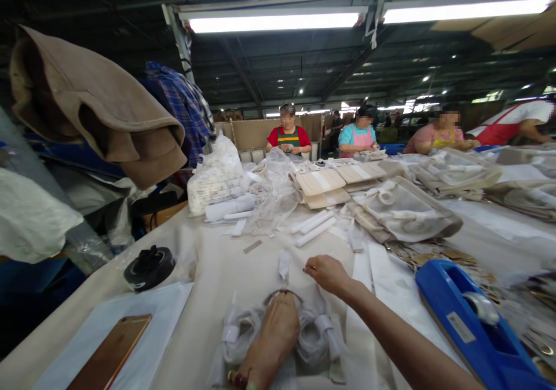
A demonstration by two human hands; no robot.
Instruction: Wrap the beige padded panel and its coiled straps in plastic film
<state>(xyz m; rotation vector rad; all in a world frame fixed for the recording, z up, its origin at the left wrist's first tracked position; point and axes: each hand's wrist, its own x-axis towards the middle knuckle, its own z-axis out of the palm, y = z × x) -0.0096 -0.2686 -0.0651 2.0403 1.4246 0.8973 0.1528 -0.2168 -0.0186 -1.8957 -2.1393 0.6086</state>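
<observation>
My left hand (278, 321), a bracelet at its wrist, is in the lower middle with its fingers curled down at a thin curved edge (296, 295). What those fingers hold is hidden under the hand. On either side of it lie coiled pale straps, the left coil (243, 333) and the right coil (311, 336), each with a white wrap. Farther right, my right hand (328, 272) is raised with its fingers pinched together; anything between them is too small to make out. A small crumpled white piece (284, 264) is just left of its fingertips.
A blue tape dispenser (460, 320) stands at right. A phone (115, 349) on white sheets (174, 309) and a black roll (149, 268) lie at left. Beige bags (408, 213), white paper rolls (315, 228) and a plastic sack (217, 175) cover the far side, where several people work.
</observation>
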